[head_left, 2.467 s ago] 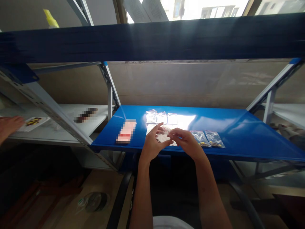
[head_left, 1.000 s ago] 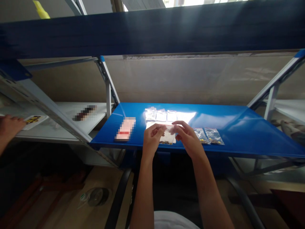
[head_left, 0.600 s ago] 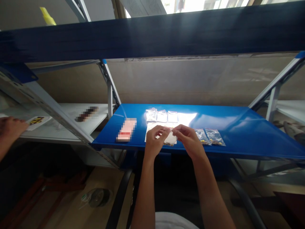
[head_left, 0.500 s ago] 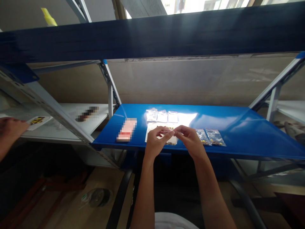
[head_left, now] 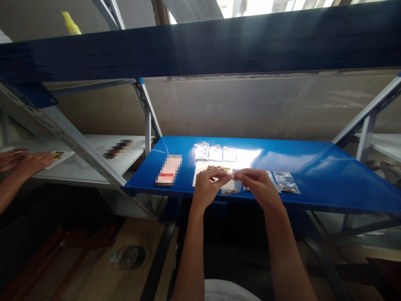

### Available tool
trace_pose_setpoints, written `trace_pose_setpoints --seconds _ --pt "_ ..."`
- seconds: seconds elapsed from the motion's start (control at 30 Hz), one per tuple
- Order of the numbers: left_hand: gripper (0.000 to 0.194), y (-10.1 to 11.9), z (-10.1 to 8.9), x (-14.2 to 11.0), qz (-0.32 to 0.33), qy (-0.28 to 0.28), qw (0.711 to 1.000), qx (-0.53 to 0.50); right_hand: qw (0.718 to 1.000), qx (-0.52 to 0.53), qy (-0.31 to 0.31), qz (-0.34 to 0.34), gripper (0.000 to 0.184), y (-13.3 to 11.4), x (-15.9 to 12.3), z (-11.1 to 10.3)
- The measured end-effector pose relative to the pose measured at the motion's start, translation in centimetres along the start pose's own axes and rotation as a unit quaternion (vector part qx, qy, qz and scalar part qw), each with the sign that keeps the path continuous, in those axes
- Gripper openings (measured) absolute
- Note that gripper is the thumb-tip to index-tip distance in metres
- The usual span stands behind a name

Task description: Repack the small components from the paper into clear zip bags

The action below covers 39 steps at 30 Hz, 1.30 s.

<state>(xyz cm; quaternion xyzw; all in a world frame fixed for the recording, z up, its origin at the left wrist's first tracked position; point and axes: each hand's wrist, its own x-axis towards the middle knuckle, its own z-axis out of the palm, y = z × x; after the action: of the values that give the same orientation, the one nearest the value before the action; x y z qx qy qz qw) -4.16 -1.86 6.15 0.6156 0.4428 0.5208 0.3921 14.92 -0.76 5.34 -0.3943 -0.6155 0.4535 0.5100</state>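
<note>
My left hand point(head_left: 209, 184) and my right hand point(head_left: 259, 186) are closed in pinches at the top of a small clear zip bag point(head_left: 231, 189). The bag hangs between them over the front of the blue table, with small pieces at its bottom. Behind my left hand, a pile of small brown and yellow pieces point(head_left: 218, 168) lies on a pale sheet or tray point(head_left: 198, 170). To the right, a filled zip bag point(head_left: 286, 182) lies flat; another beside it is partly hidden by my right hand.
Three clear bags point(head_left: 214, 153) lie in a row behind the pile on the blue table point(head_left: 316, 167). A blurred pink and white object point(head_left: 169, 170) lies left. A co-worker's hands point(head_left: 34, 162) are over the white table at far left. A blue beam point(head_left: 200, 50) crosses above.
My right hand has moved slightly right, and the bag now shows hanging between my hands. The pile is less hidden. The co-worker's hand has shifted right and a second one shows.
</note>
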Motion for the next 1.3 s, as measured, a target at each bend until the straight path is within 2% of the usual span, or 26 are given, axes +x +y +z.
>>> trace_pose_setpoints --seconds 0.1,0.2,0.33,0.4,0.53,0.63,0.7,0.77,0.83,0.93,1.03,1.1,1.23,1.3 --pt "0.020 -0.5 0.6 0.0 -0.017 -0.036 0.998 -0.043 0.998 -0.056 0.024 -0.015 0.023 0.0 -0.5 -1.2" --pt "0.017 -0.5 2.0 0.0 -0.022 -0.048 0.997 -0.048 0.996 -0.085 0.031 -0.001 0.026 -0.4 -1.7 -3.1" --pt "0.020 0.1 5.4 0.5 -0.035 -0.042 0.995 -0.086 0.993 -0.075 -0.064 0.064 0.037 -1.2 -3.4 -6.9" --pt "0.024 0.2 7.7 1.5 -0.040 -0.071 0.991 -0.103 0.988 -0.092 -0.088 0.089 0.040 -1.5 -3.7 -9.2" --pt "0.023 -0.4 13.5 5.2 -0.052 -0.148 0.982 -0.102 0.966 -0.227 -0.007 0.120 0.034 -1.4 -3.7 -14.5" --pt "0.017 -0.9 18.6 8.5 -0.040 -0.213 0.976 -0.008 0.940 -0.303 0.043 0.149 0.033 -0.2 -4.0 -19.6" --pt "0.018 -1.0 21.9 10.4 -0.020 -0.272 0.958 0.091 0.923 -0.334 0.082 0.174 0.031 1.0 -4.4 -23.0" --pt "0.016 -1.2 24.9 11.9 -0.011 -0.295 0.944 0.147 0.899 -0.361 0.139 0.207 0.028 2.5 -4.6 -25.8" --pt "0.015 -1.6 27.2 13.1 -0.009 -0.290 0.939 0.186 0.875 -0.384 0.180 0.234 0.025 4.0 -4.6 -27.5" --pt "0.017 -2.4 29.3 14.1 -0.017 -0.273 0.929 0.249 0.835 -0.436 0.216 0.258 0.024 5.8 -3.8 -28.1" --pt "0.018 -3.2 30.0 14.5 -0.021 -0.262 0.919 0.293 0.814 -0.466 0.202 0.283 0.024 6.7 -2.9 -27.3" --pt "0.018 -3.6 30.0 14.4 -0.017 -0.256 0.914 0.314 0.801 -0.492 0.175 0.292 0.024 7.0 -2.4 -26.8" --pt "0.023 -4.1 29.2 14.0 -0.012 -0.249 0.907 0.339 0.735 -0.600 0.173 0.266 0.025 7.5 -2.0 -26.2" --pt "0.024 -4.2 28.7 13.9 -0.010 -0.250 0.906 0.343 0.718 -0.621 0.181 0.256 0.030 7.8 -2.0 -26.0"
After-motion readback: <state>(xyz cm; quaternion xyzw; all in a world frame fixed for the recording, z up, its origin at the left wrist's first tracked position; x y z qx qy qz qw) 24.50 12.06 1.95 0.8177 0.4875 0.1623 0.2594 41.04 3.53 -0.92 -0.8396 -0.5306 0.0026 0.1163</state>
